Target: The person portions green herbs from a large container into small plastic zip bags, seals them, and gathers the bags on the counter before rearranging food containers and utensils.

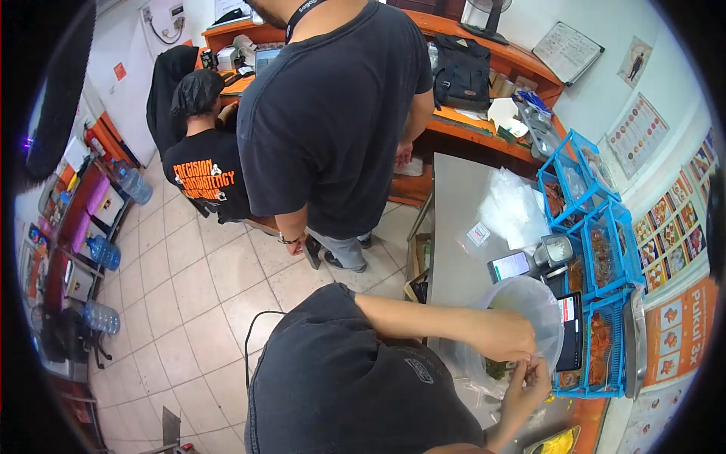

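My left hand reaches over a large translucent round tub on the metal table. Its fingers point down and are pressed together at the tub's near right rim. Fingertip to fingertip with it, my right hand is closed in a pinch. Whatever lies between the fingers is too small to name. Something green and leafy shows inside the tub beneath my hands.
Blue baskets of packed food line the table's right side. Beyond the tub are a phone, a metal container, clear plastic bags and a dark tablet. A yellow packet lies nearby. People stand and sit ahead.
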Motion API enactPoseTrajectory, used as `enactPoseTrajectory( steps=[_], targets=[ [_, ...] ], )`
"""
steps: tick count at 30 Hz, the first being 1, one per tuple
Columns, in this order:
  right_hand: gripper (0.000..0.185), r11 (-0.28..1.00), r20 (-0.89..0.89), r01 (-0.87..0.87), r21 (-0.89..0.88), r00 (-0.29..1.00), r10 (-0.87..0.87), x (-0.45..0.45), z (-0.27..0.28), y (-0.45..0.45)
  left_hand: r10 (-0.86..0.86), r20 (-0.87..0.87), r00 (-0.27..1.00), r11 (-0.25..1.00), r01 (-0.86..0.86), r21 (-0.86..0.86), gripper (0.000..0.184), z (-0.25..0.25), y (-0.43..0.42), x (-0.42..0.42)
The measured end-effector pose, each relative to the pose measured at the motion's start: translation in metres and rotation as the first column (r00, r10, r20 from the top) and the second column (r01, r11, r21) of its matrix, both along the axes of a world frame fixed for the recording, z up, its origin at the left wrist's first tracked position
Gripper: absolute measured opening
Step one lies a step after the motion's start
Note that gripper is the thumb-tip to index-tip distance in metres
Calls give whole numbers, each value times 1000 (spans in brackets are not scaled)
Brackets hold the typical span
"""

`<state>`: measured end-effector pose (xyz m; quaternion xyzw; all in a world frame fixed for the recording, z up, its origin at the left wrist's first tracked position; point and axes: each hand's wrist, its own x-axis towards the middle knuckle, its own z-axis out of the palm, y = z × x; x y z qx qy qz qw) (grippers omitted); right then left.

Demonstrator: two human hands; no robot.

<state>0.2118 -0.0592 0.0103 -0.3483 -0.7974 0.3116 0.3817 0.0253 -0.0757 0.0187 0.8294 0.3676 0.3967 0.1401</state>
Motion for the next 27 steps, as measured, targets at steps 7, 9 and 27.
enactPoseTrajectory(
  steps=[7,9,27],
  targets=[
    [22,999,-9,2,46,1000,-1,13,5,17,-89,-31,995,957,77,-280,21,19,-5,-7],
    [19,990,96,82,115,991,-93,3,2,16,228,-345,911,914,-322,-245,25,19,-1,-6],
    [8,934,108,57,352,989,-101,-7,20,1,461,76,884,867,-467,171,53,-16,7,31]
  ],
)
